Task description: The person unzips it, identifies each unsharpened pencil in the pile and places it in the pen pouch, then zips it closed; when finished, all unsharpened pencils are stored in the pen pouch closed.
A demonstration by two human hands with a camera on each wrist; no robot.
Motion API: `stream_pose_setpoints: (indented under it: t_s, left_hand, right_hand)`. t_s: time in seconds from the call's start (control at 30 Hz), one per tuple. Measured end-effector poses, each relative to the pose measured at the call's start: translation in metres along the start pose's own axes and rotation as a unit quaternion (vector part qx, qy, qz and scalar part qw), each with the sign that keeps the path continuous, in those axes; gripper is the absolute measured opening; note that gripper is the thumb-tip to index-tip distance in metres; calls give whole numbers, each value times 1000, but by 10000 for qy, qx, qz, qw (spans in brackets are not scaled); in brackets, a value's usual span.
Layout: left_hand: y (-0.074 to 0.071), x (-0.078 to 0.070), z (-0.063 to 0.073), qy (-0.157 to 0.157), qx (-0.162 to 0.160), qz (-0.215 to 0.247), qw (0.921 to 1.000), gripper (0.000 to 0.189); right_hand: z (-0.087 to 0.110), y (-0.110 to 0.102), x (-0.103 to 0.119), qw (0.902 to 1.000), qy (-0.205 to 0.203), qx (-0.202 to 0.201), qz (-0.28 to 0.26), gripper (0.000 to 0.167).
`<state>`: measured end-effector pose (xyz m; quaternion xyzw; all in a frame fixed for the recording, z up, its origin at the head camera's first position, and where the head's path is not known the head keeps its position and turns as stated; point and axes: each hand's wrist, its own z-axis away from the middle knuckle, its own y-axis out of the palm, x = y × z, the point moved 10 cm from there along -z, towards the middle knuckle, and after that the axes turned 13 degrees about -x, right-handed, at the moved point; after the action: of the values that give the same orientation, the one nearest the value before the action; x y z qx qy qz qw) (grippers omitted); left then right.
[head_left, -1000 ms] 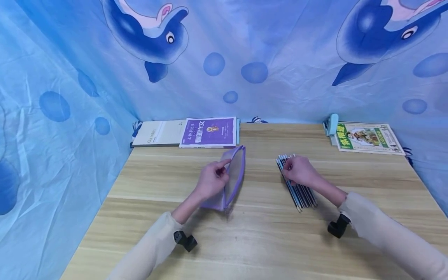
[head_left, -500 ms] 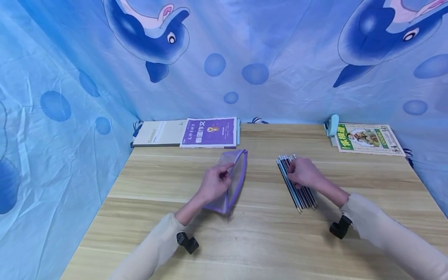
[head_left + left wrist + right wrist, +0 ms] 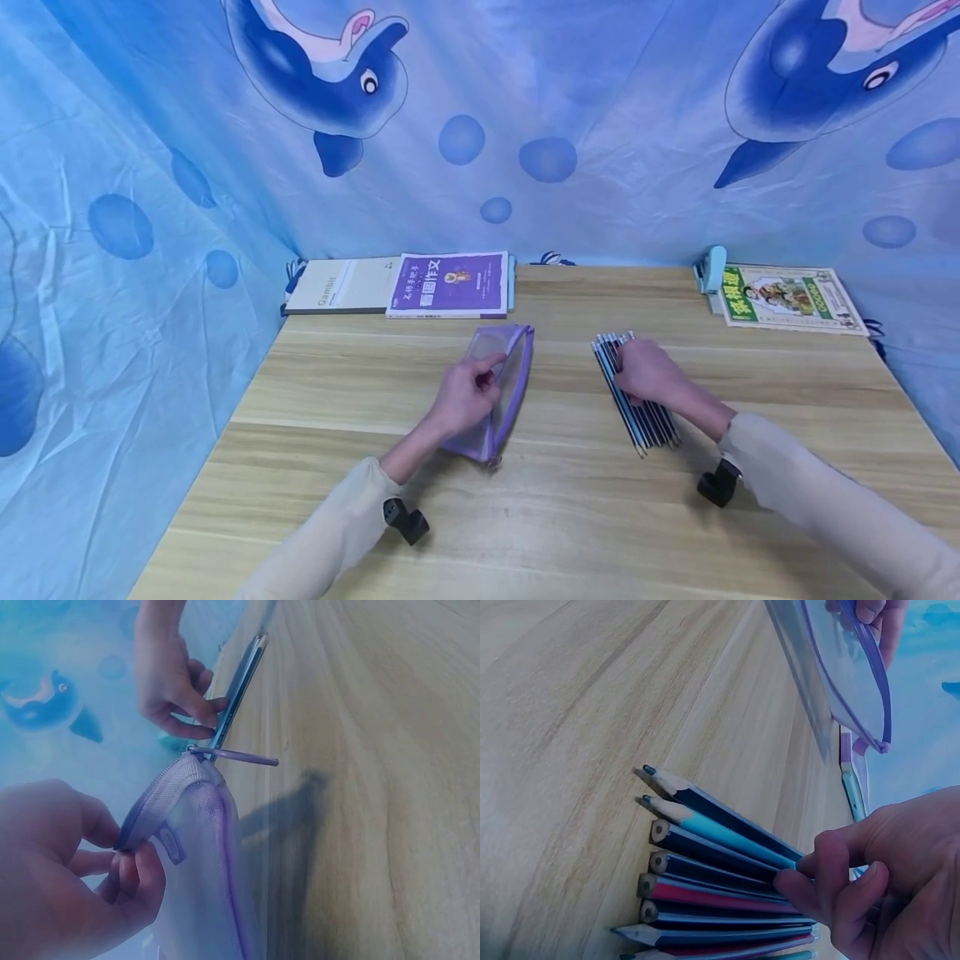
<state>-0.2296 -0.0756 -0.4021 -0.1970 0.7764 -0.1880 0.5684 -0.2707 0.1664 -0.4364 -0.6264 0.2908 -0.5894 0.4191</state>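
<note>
My left hand (image 3: 467,398) pinches the zipped edge of a see-through pouch with purple trim (image 3: 517,387); its mouth gapes, and in the left wrist view the zip pull (image 3: 240,756) sticks out from one end. To the right, a row of pencils (image 3: 626,412), mostly dark with some light blue and red, lies side by side on the table. Over their far half is my right hand (image 3: 648,371), fingers bent, fingertips (image 3: 791,883) right at a dark pencil beside the light blue pencil (image 3: 727,836). Whether it pinches one I cannot tell.
At the back left lie a pale notebook (image 3: 341,286) and a purple book (image 3: 450,285). A light blue stapler (image 3: 712,268) stands at the back right against a green-and-white booklet (image 3: 791,298). Behind the wooden table (image 3: 555,533) hangs a blue dolphin-print cloth (image 3: 622,100).
My left hand and the pouch have shifted slightly right and towards me. The right hand has shifted a little over the pencils, its fingers lower among them; the row stays in place.
</note>
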Motion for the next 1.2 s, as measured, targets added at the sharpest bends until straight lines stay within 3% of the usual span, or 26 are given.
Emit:
stream_pose_setpoints:
  t_s: [0.3,0.83,1.07,1.2]
  left_hand:
    - [5,1,4,76,98,-390,9992,50]
    - [9,-1,5,437,256,-550,9972,51]
    - [10,0,5,365,331,-669,9965,51]
    - [10,1,5,275,361,-682,9966,52]
  right_hand:
    - [-1,5,8,9998,-7,142,168,16]
    - [-4,13,8,9983,28,260,513,25]
    - [-9,13,4,9992,106,317,197,24]
    - [-8,7,7,9989,109,312,-322,14]
